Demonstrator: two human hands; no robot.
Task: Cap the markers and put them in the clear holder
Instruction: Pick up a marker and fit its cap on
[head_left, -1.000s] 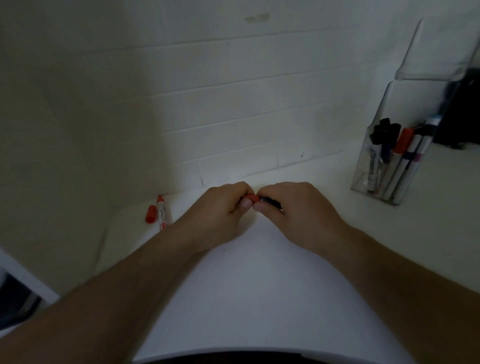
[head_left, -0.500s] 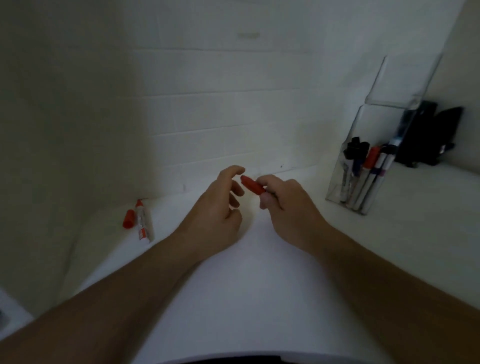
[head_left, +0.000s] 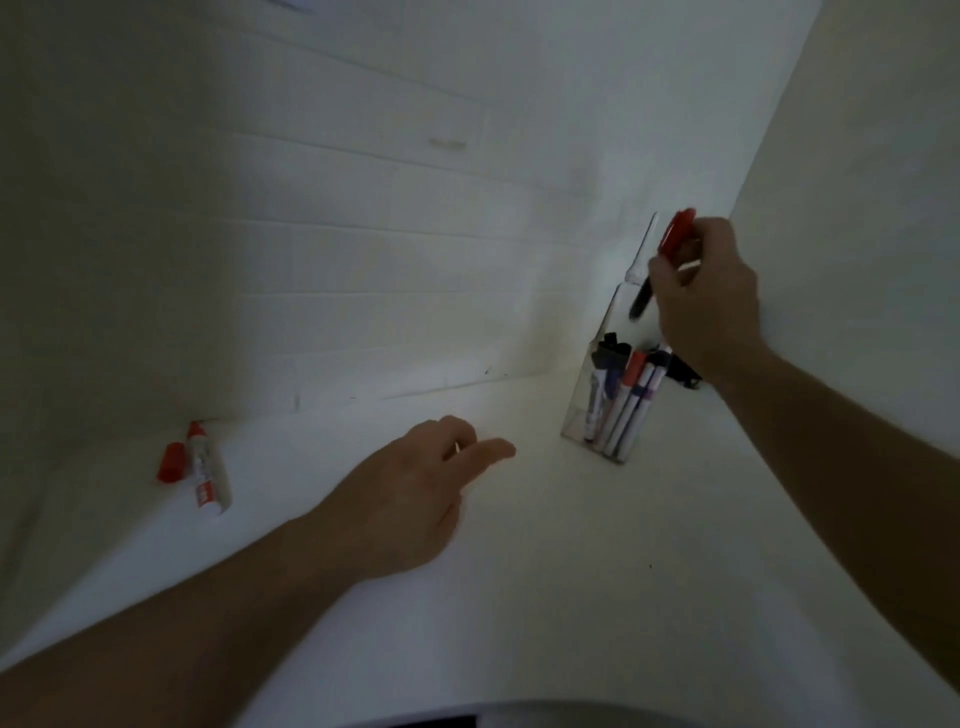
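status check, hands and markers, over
Right hand holds capped red marker above clear holder. Left hand empty, over table. Uncapped marker and red cap still out. Path clear.

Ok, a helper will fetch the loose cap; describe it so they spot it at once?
Follow the white tiled wall down to the white table's far left. There a small red plastic cap lies beside an uncapped white marker with a red tip; it is the only short, all-red piece.

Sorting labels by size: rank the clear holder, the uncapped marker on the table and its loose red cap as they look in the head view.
1. clear holder, largest by far.
2. uncapped marker.
3. loose red cap, smallest.
Cap and marker lie side by side, so that order is sure.
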